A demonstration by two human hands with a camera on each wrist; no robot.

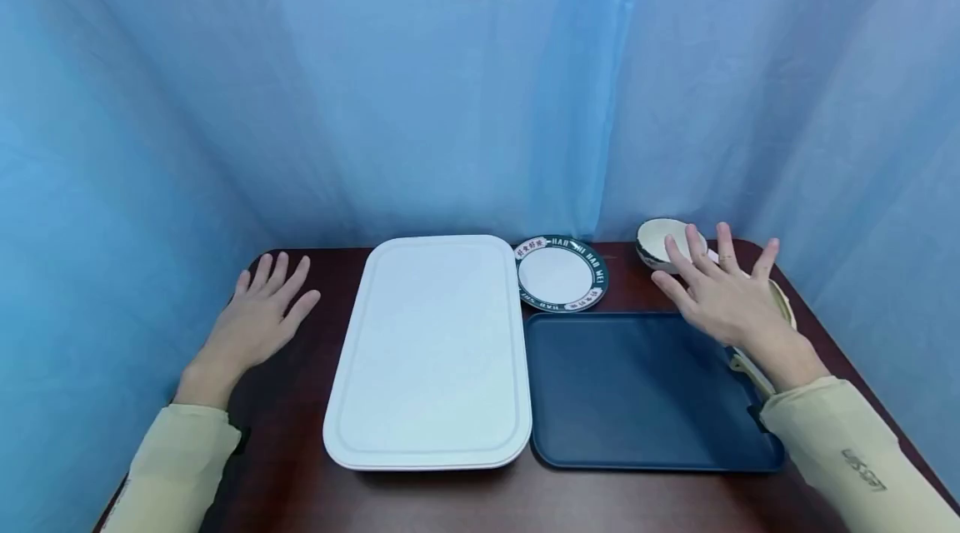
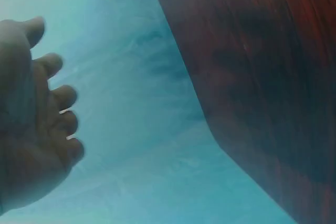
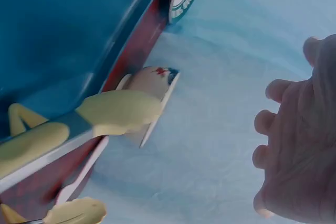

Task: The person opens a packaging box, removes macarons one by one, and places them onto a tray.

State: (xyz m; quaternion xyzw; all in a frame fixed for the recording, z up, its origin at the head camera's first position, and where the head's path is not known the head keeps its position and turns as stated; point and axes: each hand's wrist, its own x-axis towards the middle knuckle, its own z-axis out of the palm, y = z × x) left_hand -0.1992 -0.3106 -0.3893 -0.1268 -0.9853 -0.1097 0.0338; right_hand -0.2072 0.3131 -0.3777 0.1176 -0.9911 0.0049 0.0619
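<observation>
My left hand (image 1: 255, 321) hovers over the left side of the dark table, fingers spread, holding nothing. In the left wrist view its fingers (image 2: 63, 98) are loosely bent. My right hand (image 1: 723, 296) is held above the back right corner with its fingers spread and nothing in it. Under it, partly hidden, are a white bowl (image 1: 660, 237) with a dark rim and tongs with cream-coloured tips (image 3: 121, 109). The tongs' cream handle (image 1: 750, 373) shows beside the right wrist, over the edge of the dark blue tray (image 1: 637, 408).
A white rectangular board or lid (image 1: 431, 350) lies left of the blue tray. Behind the tray is a round plate (image 1: 555, 275) with a green lettered rim. A thin white handle (image 3: 84, 171) lies near the bowl. Blue curtains (image 1: 450, 83) enclose the table's back and sides.
</observation>
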